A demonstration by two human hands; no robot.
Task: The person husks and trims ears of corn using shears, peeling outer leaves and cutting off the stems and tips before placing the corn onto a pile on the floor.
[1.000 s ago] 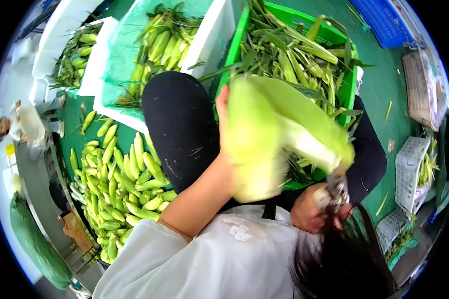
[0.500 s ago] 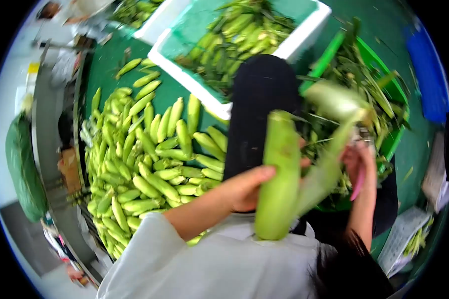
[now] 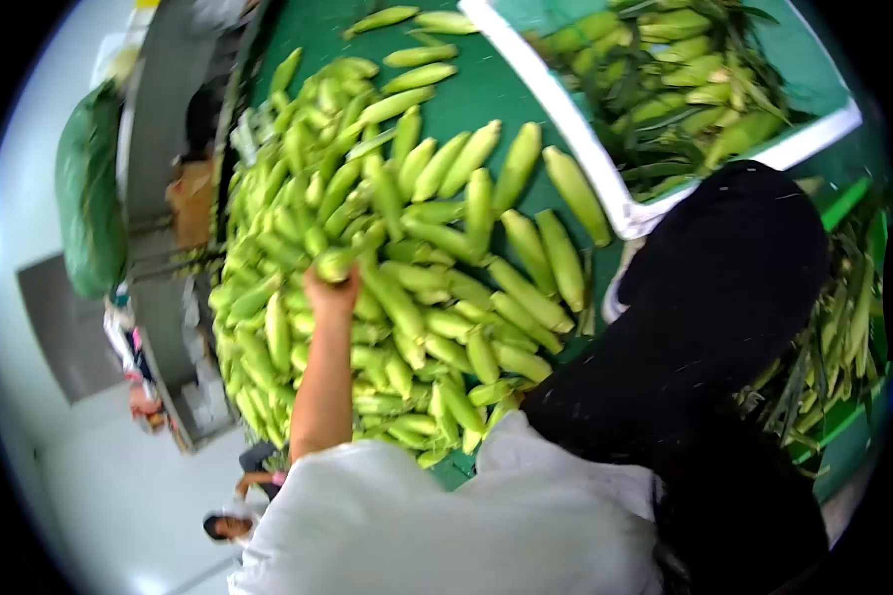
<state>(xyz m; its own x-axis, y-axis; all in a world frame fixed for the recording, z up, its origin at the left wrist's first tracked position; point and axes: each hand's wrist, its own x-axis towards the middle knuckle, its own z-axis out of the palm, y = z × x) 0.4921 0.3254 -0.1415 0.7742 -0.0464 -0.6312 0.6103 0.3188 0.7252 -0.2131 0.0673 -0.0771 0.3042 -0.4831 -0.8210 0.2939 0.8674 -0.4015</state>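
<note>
My left hand (image 3: 329, 294) reaches out over a big heap of trimmed green corn ears (image 3: 397, 283) on the green floor. Its fingers are wrapped round an ear of corn (image 3: 334, 263), seen nearly end-on, just above or touching the heap; I cannot tell which. Other ears lie close on every side of that hand, pointing different ways. My right hand is outside the view.
Right of the heap stands a white foam box (image 3: 605, 193) holding unpeeled corn. Beyond my dark trouser leg (image 3: 709, 307) is a green crate (image 3: 853, 436) of stripped husks. A metal shelf (image 3: 154, 149), a green sack (image 3: 91, 188) and another person (image 3: 233, 521) are on the left.
My left hand has swung with the ear of corn from in front of my body to over the heap. The right hand, earlier at the crate with a pink-handled tool, has left view. The view has turned left.
</note>
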